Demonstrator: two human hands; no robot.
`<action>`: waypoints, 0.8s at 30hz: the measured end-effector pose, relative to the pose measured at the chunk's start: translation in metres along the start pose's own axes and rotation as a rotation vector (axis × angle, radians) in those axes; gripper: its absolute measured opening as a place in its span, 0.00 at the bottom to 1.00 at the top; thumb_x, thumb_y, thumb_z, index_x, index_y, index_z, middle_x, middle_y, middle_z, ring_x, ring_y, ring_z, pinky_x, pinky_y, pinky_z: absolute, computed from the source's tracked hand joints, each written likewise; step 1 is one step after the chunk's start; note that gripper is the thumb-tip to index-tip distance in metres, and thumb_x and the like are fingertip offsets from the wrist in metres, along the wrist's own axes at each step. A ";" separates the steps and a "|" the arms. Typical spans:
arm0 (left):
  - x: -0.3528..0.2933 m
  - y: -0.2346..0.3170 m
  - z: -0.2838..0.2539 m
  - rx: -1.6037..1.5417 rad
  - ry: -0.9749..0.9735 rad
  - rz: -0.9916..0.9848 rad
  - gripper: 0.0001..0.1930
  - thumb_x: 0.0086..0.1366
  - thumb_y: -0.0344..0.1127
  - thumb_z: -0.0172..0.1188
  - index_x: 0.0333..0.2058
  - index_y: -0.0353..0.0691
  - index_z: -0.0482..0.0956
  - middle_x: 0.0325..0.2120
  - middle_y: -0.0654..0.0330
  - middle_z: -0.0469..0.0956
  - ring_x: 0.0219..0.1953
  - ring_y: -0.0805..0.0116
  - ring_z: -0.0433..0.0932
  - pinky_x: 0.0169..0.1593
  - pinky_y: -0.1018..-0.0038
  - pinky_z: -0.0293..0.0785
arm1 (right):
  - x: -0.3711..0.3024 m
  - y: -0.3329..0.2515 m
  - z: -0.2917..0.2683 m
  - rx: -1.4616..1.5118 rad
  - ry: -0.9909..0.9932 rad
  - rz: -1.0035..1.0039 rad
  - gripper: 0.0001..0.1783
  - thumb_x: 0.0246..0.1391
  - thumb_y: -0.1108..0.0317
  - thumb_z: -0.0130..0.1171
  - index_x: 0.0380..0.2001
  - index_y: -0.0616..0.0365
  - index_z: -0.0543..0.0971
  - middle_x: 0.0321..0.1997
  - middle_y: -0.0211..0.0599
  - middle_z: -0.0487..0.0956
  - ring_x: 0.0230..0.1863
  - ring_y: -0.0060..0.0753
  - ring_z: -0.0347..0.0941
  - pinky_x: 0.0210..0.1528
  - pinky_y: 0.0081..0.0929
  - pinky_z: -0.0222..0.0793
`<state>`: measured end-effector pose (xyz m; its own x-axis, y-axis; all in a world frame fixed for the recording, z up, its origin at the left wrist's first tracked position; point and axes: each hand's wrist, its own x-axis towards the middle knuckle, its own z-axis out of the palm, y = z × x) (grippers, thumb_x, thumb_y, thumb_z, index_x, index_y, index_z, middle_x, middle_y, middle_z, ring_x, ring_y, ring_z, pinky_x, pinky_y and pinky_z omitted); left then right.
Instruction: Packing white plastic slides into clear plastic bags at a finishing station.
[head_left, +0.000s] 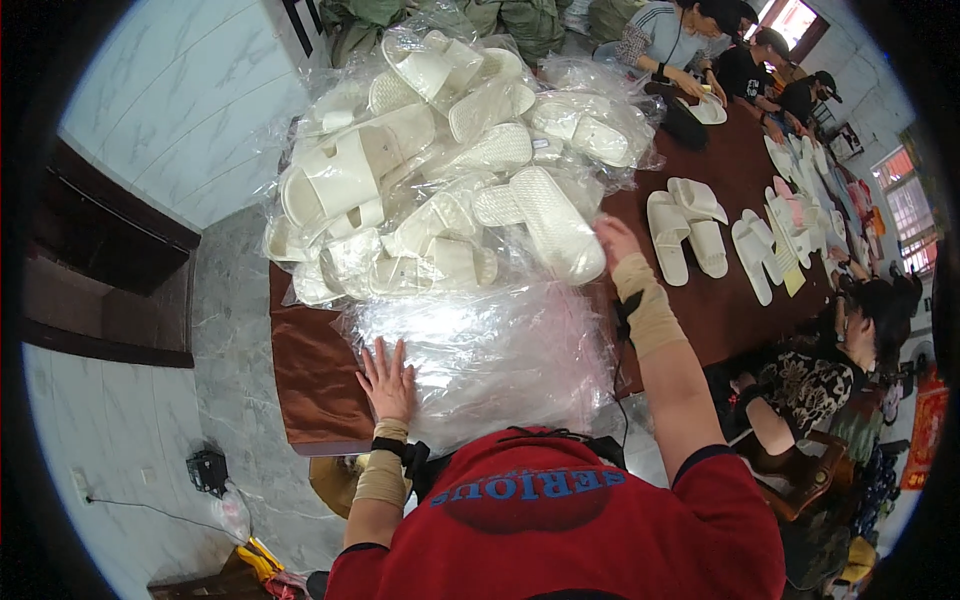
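My left hand [388, 384] lies flat with its fingers spread on the left edge of a stack of clear plastic bags [490, 350]. My right hand [618, 240] is beside a white slipper [555, 225] at the right edge of a large heap; its fingers look loosely extended, and whether they touch the slipper's wrapping is hard to tell. Several pairs of white slippers in clear bags [400, 160] make up that heap, beyond the stack. Both my wrists are wrapped in tan bandage.
On the brown-covered table [690, 320], to the right, stand loose pairs of white slippers [688, 230] and more [757, 255]. Several co-workers sit along the table, one at the near right [810, 385]. Large green sacks [515, 25] are behind the heap. A dark cabinet [110, 260] is at the left.
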<state>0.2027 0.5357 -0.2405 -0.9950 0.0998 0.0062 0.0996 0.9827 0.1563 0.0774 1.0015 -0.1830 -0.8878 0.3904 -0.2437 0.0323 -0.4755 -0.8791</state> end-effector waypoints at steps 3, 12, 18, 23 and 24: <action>0.002 0.003 -0.001 -0.025 0.001 0.002 0.28 0.65 0.48 0.46 0.64 0.66 0.54 0.68 0.63 0.42 0.69 0.50 0.41 0.64 0.41 0.39 | -0.029 -0.066 0.000 -0.030 -0.030 -0.245 0.06 0.52 0.75 0.56 0.35 0.59 0.76 0.27 0.23 0.73 0.28 0.16 0.66 0.31 0.15 0.62; 0.003 0.002 -0.005 -0.075 0.056 0.007 0.28 0.65 0.49 0.47 0.63 0.66 0.56 0.68 0.64 0.44 0.69 0.49 0.42 0.63 0.38 0.39 | -0.202 -0.161 0.114 -0.573 -0.481 -0.350 0.07 0.56 0.73 0.50 0.38 0.60 0.74 0.33 0.27 0.73 0.35 0.21 0.70 0.38 0.22 0.70; 0.001 0.002 -0.003 -0.076 0.074 0.014 0.27 0.65 0.49 0.47 0.63 0.66 0.57 0.68 0.64 0.44 0.68 0.49 0.42 0.63 0.38 0.40 | -0.249 -0.007 0.186 -0.974 -0.898 -0.070 0.12 0.58 0.64 0.53 0.43 0.57 0.73 0.37 0.39 0.75 0.36 0.32 0.73 0.41 0.26 0.67; 0.007 -0.001 -0.001 -0.075 0.040 0.038 0.27 0.65 0.45 0.49 0.63 0.68 0.57 0.68 0.64 0.45 0.68 0.49 0.42 0.63 0.39 0.41 | -0.257 0.087 0.154 -1.079 -0.954 -0.744 0.19 0.59 0.64 0.51 0.51 0.59 0.72 0.35 0.40 0.78 0.35 0.36 0.76 0.43 0.28 0.71; 0.008 -0.001 -0.001 -0.081 0.047 0.037 0.28 0.65 0.44 0.49 0.63 0.68 0.57 0.68 0.65 0.44 0.69 0.49 0.42 0.63 0.40 0.41 | -0.257 0.070 0.145 -1.086 -0.941 -0.735 0.19 0.59 0.64 0.51 0.51 0.59 0.72 0.35 0.40 0.78 0.35 0.36 0.76 0.43 0.28 0.71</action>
<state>0.1948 0.5358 -0.2399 -0.9902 0.1264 0.0593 0.1369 0.9623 0.2349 0.2413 0.7535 -0.1220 -0.7965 -0.5221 0.3049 -0.5757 0.5009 -0.6463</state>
